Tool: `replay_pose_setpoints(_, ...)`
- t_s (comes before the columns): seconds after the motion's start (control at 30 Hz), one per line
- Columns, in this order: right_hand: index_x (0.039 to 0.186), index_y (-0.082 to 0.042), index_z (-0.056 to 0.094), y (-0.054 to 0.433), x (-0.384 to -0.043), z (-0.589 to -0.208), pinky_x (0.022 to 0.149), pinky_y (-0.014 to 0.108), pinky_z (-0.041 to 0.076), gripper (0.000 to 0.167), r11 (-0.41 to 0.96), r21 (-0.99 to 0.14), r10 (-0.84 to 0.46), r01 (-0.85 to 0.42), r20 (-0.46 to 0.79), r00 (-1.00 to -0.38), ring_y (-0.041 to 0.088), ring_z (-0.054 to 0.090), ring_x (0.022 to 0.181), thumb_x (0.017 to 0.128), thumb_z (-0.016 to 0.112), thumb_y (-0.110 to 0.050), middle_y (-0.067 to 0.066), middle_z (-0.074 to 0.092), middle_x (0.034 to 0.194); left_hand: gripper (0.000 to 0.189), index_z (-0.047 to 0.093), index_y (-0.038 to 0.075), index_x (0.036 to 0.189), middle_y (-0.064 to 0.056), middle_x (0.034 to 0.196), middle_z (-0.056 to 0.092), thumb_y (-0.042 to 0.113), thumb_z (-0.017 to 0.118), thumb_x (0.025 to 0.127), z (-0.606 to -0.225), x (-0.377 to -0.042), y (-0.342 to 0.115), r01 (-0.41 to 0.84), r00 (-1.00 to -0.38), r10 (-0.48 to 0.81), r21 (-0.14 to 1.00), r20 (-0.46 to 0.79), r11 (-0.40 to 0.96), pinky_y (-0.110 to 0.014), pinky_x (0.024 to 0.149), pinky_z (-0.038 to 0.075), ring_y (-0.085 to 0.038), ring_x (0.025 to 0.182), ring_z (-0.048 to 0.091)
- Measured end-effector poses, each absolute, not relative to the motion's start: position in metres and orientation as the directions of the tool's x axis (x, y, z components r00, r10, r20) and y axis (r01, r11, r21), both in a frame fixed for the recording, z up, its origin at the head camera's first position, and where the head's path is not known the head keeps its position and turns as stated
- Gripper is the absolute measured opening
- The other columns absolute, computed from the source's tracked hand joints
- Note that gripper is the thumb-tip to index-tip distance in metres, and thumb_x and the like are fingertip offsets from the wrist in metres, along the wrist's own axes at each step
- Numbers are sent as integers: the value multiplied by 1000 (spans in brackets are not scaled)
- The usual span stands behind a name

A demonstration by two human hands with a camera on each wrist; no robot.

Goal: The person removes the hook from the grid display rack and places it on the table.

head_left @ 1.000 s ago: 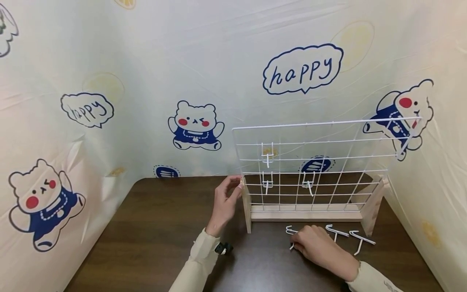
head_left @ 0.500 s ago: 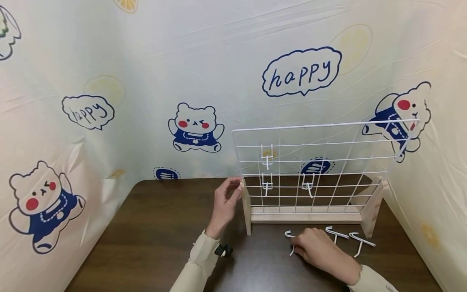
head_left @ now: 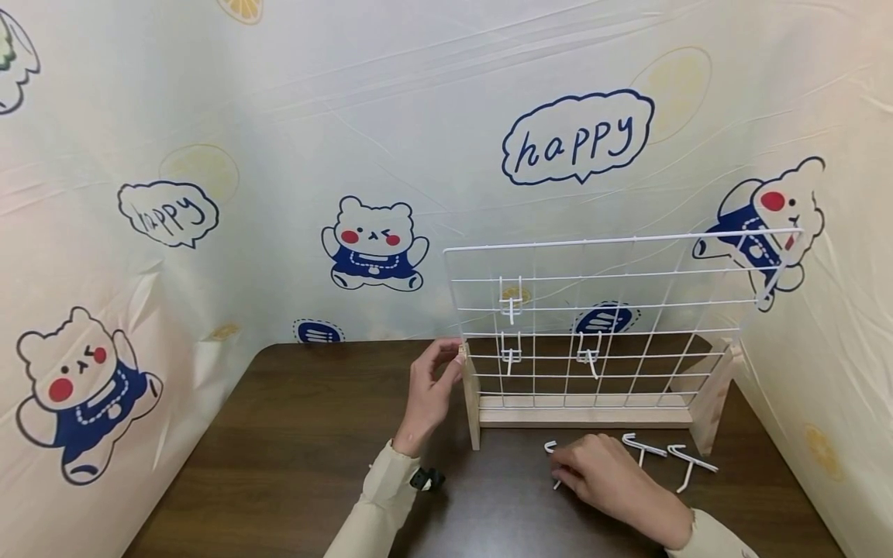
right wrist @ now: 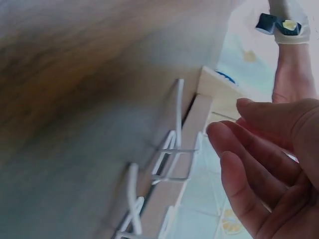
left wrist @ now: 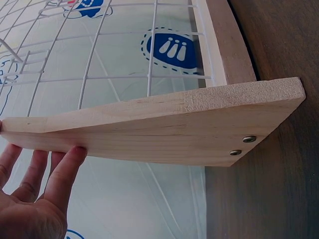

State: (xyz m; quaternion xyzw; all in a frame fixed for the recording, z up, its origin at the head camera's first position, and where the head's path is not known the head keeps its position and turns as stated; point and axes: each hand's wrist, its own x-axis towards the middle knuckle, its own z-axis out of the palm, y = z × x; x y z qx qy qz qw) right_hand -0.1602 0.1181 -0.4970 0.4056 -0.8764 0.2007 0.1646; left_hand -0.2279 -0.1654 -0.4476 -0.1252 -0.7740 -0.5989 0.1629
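A white wire grid rack stands in a light wooden base on the table. My left hand holds the top of its left wooden side panel, thumb and fingers at the panel's edges. Three white hooks hang on the left half of the grid, one high and two lower. In front of the base, my right hand pinches a white wire hook lying by the table top, its ends showing past my fingers. In the right wrist view that hook is hidden behind my curled fingers.
Two more white hooks lie to the right, a nearer one and a farther one. The dark wooden table ends at printed curtains at the back and sides. The left wrist bears a black device.
My right hand and the hook at its fingers have shifted slightly; less of the hook shows now. The left hand keeps its place on the side panel.
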Motion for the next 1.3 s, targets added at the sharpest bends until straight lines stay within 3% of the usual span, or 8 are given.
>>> replay_pose_setpoints(0.23, 83, -22, 74, 111, -160, -485, 53, 15, 47, 20, 536, -168, -608, -827, 603, -516, -9, 60, 64, 76, 89, -11, -17, 70, 73, 21, 70, 11, 121, -11, 116, 72, 12, 60, 103, -448, -228, -165, 394, -913, -3, 883, 409, 256, -37, 81, 65, -21, 107, 69)
replay_pose_setpoints(0.37, 89, -17, 78, 107, -161, -475, 57, 18, 54, 20, 503, -159, -568, -849, 680, -464, -4, 68, 66, 74, 89, -9, -11, 77, 77, 21, 70, 12, 121, -11, 116, 72, 12, 61, 103, -449, -228, -165, 389, -914, -6, 884, 405, 260, -39, 81, 65, -22, 108, 69)
replay_pose_setpoints(0.53, 96, -13, 79, 103, -163, -464, 58, 15, 53, 6, 443, -188, -509, -877, 752, -418, -2, 68, 67, 91, 80, -16, -5, 79, 82, 21, 70, 14, 121, -10, 117, 72, 13, 60, 103, -449, -227, -166, 376, -921, -3, 888, 391, 264, -41, 83, 65, -24, 110, 69)
replay_pose_setpoints(0.63, 99, -11, 79, 100, -165, -456, 59, 12, 51, 10, 406, -213, -486, -889, 774, -407, -2, 66, 67, 98, 73, -19, -4, 79, 83, 21, 70, 13, 122, -10, 117, 72, 14, 60, 104, -448, -227, -166, 380, -919, 0, 886, 394, 268, -39, 83, 65, -25, 109, 69)
replay_pose_setpoints(0.87, 101, -6, 80, 93, -169, -435, 64, 16, 57, 23, 390, -224, -445, -893, 803, -396, 8, 74, 73, 103, 66, -24, 2, 81, 88, 21, 70, 9, 121, -12, 116, 72, 14, 61, 103, -448, -229, -166, 400, -911, 4, 880, 413, 254, -32, 80, 64, -24, 107, 69)
replay_pose_setpoints(1.03, 101, -6, 79, 86, -172, -421, 63, 16, 56, 29, 380, -197, -414, -904, 837, -357, 8, 73, 72, 107, 59, -27, 4, 81, 89, 21, 70, 8, 122, -14, 116, 72, 13, 62, 103, -449, -230, -165, 403, -909, -1, 882, 416, 246, -32, 81, 64, -23, 106, 69)
replay_pose_setpoints(1.3, 98, -2, 80, 80, -178, -402, 62, 20, 59, 31, 375, -166, -352, -912, 885, -305, 17, 78, 73, 106, 60, -25, 9, 81, 88, 21, 70, 12, 122, -12, 117, 72, 14, 61, 103, -449, -229, -166, 399, -911, 2, 882, 411, 249, -32, 81, 64, -23, 106, 69)
